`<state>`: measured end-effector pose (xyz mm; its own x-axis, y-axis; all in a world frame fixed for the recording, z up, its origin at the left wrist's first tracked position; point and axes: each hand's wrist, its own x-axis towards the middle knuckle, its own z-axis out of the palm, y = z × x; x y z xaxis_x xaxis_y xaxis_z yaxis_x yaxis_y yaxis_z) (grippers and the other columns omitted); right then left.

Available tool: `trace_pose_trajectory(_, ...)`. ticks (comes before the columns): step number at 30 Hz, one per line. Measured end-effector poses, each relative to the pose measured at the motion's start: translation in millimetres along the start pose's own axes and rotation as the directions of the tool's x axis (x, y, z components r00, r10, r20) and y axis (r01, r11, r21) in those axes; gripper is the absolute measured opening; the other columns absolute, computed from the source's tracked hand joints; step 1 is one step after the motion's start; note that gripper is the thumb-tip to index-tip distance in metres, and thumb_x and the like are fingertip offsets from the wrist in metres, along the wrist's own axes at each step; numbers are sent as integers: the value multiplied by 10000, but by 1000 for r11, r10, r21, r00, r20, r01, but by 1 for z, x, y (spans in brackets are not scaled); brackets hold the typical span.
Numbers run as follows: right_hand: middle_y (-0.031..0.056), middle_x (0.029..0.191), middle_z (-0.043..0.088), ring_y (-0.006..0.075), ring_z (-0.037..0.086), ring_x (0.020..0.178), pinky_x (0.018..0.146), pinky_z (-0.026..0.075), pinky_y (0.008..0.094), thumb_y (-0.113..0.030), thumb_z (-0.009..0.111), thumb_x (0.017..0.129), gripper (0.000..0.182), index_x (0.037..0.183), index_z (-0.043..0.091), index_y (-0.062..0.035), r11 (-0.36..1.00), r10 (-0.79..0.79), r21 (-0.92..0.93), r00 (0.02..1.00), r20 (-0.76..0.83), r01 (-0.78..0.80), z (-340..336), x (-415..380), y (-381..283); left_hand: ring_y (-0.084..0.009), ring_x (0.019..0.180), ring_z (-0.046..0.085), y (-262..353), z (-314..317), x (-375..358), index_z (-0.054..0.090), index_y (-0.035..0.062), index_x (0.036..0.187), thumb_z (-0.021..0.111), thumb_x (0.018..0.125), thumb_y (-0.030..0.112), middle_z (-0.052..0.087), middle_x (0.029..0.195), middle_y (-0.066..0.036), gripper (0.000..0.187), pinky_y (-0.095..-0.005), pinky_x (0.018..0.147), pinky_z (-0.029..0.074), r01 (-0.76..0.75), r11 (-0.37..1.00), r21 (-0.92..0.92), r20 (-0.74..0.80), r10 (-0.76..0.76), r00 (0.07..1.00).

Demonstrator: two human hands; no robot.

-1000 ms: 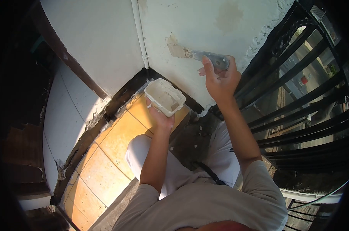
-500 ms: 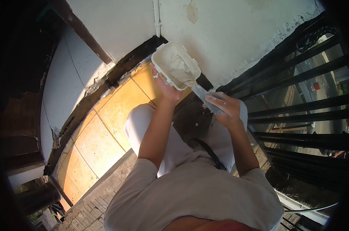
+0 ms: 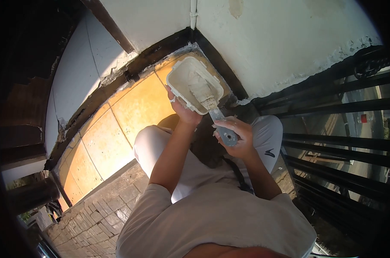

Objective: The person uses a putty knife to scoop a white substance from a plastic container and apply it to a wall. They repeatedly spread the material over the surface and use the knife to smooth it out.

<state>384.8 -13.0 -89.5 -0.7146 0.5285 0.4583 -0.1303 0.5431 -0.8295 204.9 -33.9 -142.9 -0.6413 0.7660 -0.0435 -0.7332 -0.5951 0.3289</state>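
Observation:
My left hand (image 3: pixel 184 109) is wrapped round the near left side of a white plastic tub (image 3: pixel 174 77), which is tilted toward me. Pale, thick paste (image 3: pixel 195 83) coats the inside of the tub. In my right hand (image 3: pixel 239 136) is a putty knife (image 3: pixel 224 128) with a grey handle that has a hole near its end. Its blade reaches into the tub and is covered in paste, so the metal is mostly hidden. White smears mark the fingers of both hands.
Orange floor tiles (image 3: pixel 137 112) lie at the left, with brick paving (image 3: pixel 98 217) nearer me. A white wall (image 3: pixel 285 43) with a ragged lower edge rises ahead, a pipe (image 3: pixel 193 15) in its corner. Black railing bars (image 3: pixel 341 144) run along the right.
The putty knife has swung more upright, and my right hand has shifted left and down with it. The tub sits slightly lower in view. The camera's view has also shifted.

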Motion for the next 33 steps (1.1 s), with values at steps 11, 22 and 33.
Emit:
trace_pose_trajectory(11, 122, 948, 725, 130, 677, 786, 723, 527, 255, -11, 789, 841, 376, 1202, 687, 20, 907, 268, 316, 960, 77, -278, 19, -24, -6, -356, 1402, 455, 43, -31, -67, 346, 143, 1575, 334, 977, 747, 443, 1550, -125, 849, -550, 1149, 399, -91, 988, 122, -41, 96, 995)
trace_pose_trajectory(22, 135, 998, 742, 139, 703, 869, 784, 552, 283, 0, 736, 852, 365, 1207, 673, 50, 869, 405, 315, 914, -10, -381, 15, -40, -2, -352, 1388, 480, 24, -19, -46, 359, 169, 1563, 347, 928, 767, 465, 1526, -126, 872, -562, 1129, 424, -39, 995, 93, -132, 51, 990)
trace_pose_trajectory(33, 167, 1090, 728, 205, 733, 953, 833, 565, 308, 44, 723, 833, 400, 1226, 655, 64, 927, 339, 261, 899, -278, -269, -3, -24, -2, -367, 1381, 484, -23, 15, -5, 338, 129, 1573, 327, 952, 756, 457, 1529, -160, 883, -556, 1135, 418, 137, 990, -36, 114, -133, 985)
